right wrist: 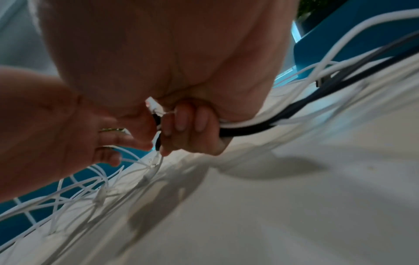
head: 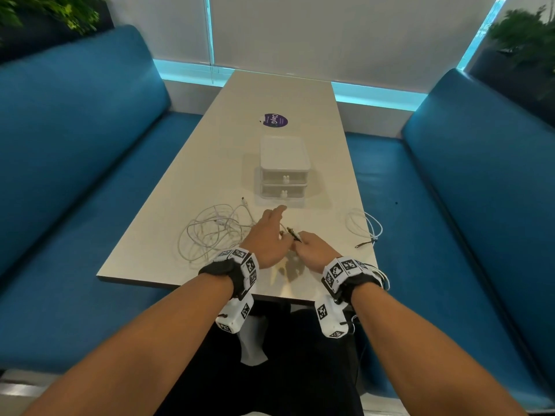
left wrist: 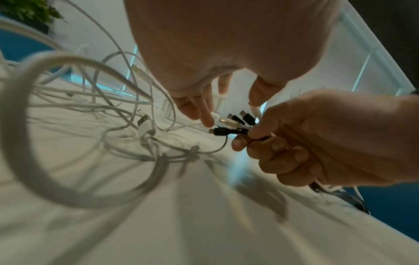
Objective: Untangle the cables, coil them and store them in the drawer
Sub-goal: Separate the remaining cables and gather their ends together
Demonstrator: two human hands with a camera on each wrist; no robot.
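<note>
Head view: the right hand (head: pixel 312 250) has its grip closed round a bundle of cable ends (head: pixel 294 234), black and white plugs poking out past the thumb. The left hand (head: pixel 268 235) is just beside it with fingers stretched forward and relaxed, holding nothing that can be seen. A tangle of white cables (head: pixel 210 232) lies on the surface (head: pixel 210 163) toward the near left corner. A second, smaller loop of white cable (head: pixel 365 225) sits by the right edge. A small white drawer unit (head: pixel 283 169) with two shut drawers stands at the middle of the surface, just beyond the hands.

Left wrist view: the left hand's fingers (left wrist: pixel 204 111) point down, straight and apart, one fingertip close to the plugs. The right hand (left wrist: pixel 306 143) pinches several black and white connectors (left wrist: pixel 235 123) between thumb and curled fingers. The white tangle (left wrist: pixel 95 125) spreads over the surface on the left.

Right wrist view: the right hand's fingers (right wrist: pixel 188 129) curl round black and white cords (right wrist: pixel 260 123) that trail off toward the right edge. The left hand (right wrist: pixel 68 134) is alongside, fingers loosely extended.
</note>
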